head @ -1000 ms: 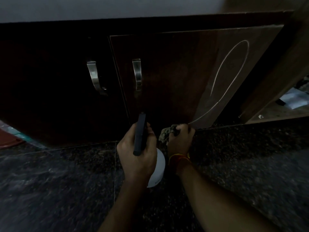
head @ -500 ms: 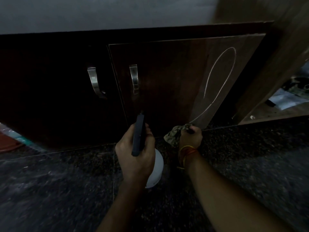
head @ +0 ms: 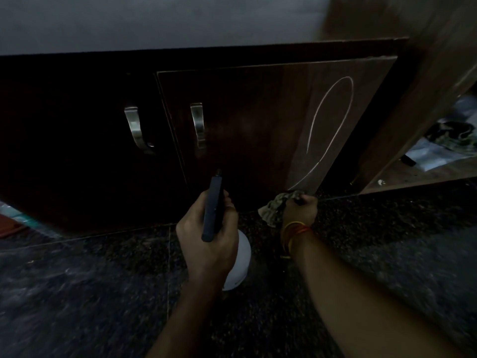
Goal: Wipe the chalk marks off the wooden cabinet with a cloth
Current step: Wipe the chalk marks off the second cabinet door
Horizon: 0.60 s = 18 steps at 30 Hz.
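Floor: dark speckled stone floor [head: 103, 293], closest to us, under both arms
Left hand: the left hand [head: 206, 236] has its fingers [head: 227, 202] curled tight round the top of a white round spray bottle [head: 241, 262] with a long dark spray head [head: 213, 205]; the nozzle points at the door
Right hand: the right hand [head: 299, 210], with yellow and red threads [head: 294, 231] on the wrist, has its fingers clamped on a small crumpled greenish cloth [head: 276, 205]
Cloth spot: the cloth sits low, right at the bottom edge of the door, touching the tail end of the chalk
Door: dark brown wooden cabinet door [head: 258, 125] with a curved silver handle [head: 198, 125]; a second silver handle [head: 135, 127] is on the door beside it
Chalk: a thin white chalk loop [head: 349, 99], long and leaf-shaped, on the lighter right part of the door; most of it is not wiped yet
What could go wrong: it is very dark, so faint bits of chalk could get missed
Also: a dry wipe may just smear the white dust around
Also: too much spray could run down onto the floor and make it slippery
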Available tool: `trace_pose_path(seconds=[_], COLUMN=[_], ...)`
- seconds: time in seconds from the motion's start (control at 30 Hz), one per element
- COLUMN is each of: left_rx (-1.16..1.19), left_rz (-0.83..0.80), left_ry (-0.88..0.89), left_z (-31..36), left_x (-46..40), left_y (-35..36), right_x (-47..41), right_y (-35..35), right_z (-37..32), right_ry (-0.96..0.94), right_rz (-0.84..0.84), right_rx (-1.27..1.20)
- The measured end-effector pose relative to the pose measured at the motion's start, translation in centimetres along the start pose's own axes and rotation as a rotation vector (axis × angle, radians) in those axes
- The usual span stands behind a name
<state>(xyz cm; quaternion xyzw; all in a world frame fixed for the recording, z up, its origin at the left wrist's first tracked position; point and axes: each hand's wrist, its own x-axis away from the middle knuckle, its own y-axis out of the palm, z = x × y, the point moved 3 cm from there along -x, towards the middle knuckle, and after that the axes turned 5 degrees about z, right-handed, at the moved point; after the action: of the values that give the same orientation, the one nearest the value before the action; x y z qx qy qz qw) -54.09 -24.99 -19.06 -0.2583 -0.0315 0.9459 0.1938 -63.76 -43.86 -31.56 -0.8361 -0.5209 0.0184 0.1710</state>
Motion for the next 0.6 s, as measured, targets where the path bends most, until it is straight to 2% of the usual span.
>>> trace_pose_path(seconds=[0.13,0.2,0.33,0.6], left_rx=[0.002,0.008,0.026,-0.008], left_rz=[0.019,0.020,0.022,0.022], left_ry=[-0.023,-0.032,-0.023,-0.083], left_z=[-0.4,-0.6,-0.5,1.0], left_x=[-0.4,-0.4,0.0,0.7], left_y=[0.2,0.7,1.8,5.8], right_x=[3.5,3.1,0.6,-0.7], right_y=[1.7,1.5,-0.1,-0.4], right_z=[-0.2,-0.4,-0.9,-1.8], right_ry=[-0.110,-0.121,-0.074,-0.028], right_rz=[-0.111,-0.101,-0.004,-0.077], right_rx=[0.024,0.019,0.000,0.009])
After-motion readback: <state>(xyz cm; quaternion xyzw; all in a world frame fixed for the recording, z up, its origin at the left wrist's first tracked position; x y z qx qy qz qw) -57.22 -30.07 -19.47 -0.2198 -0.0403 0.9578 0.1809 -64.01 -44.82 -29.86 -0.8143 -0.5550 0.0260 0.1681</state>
